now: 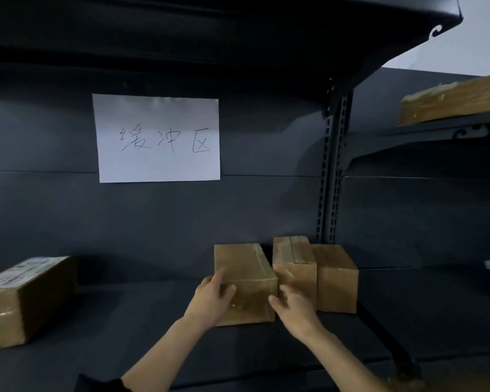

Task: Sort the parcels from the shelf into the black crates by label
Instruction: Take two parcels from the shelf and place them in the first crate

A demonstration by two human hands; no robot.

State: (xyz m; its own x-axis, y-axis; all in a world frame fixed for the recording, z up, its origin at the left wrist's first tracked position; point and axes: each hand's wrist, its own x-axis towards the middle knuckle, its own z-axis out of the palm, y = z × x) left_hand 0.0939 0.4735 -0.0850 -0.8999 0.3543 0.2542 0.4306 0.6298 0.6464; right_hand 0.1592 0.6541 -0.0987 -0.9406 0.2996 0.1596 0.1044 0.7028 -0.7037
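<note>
A taped brown cardboard parcel (245, 275) lies on the dark shelf (125, 321), just right of centre. My left hand (212, 299) clasps its front left corner, thumb on the front face. My right hand (292, 309) presses against its front right edge. So both hands hold this parcel from either side while it rests on the shelf. Two more brown parcels stand to its right, one tall (294, 264) and one lower (337, 278). No label shows on any of these three. No black crate is in view.
A larger parcel (20, 301) with a white printed label on top sits at the shelf's left end. A white paper sign (157, 138) with handwriting hangs on the back panel. Another parcel (453, 100) lies on the upper right shelf. A slotted upright (331, 179) divides the bays.
</note>
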